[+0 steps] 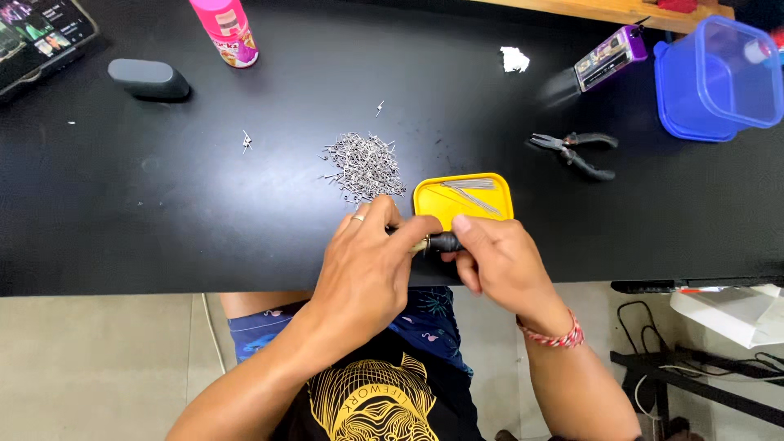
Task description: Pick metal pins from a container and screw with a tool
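- Black and matte, the table [163, 220] fills the upper part of the view, with pale floor tiles below its near edge and your lap and dark printed shirt beneath.
- Your left hand [367, 265] is at the near edge of the table, fingers curled closed around the front end of a small black tool [445, 242] with a brass-coloured tip; a ring shows on one finger.
- Your right hand [494, 261] grips the same black tool from the other side, thumb on top, fingers wrapped under it; a red braided band sits on that wrist.
- The black tool lies between both hands, held just over the table edge, right in front of the yellow tray [433, 204].
- The yellow tray sits on the table touching the space just beyond your fingers and holds a few long thin metal pins [474, 189].
- A loose heap of small metal pins [365, 166] lies just left of the tray, with a few strays farther left.
- Black-handled pliers [576, 151] rest well to the right of the tray.
- A blue plastic container [719, 77] stands at the far right, a pink spray can [226, 31] and a dark grey case [149, 79] at the far left.
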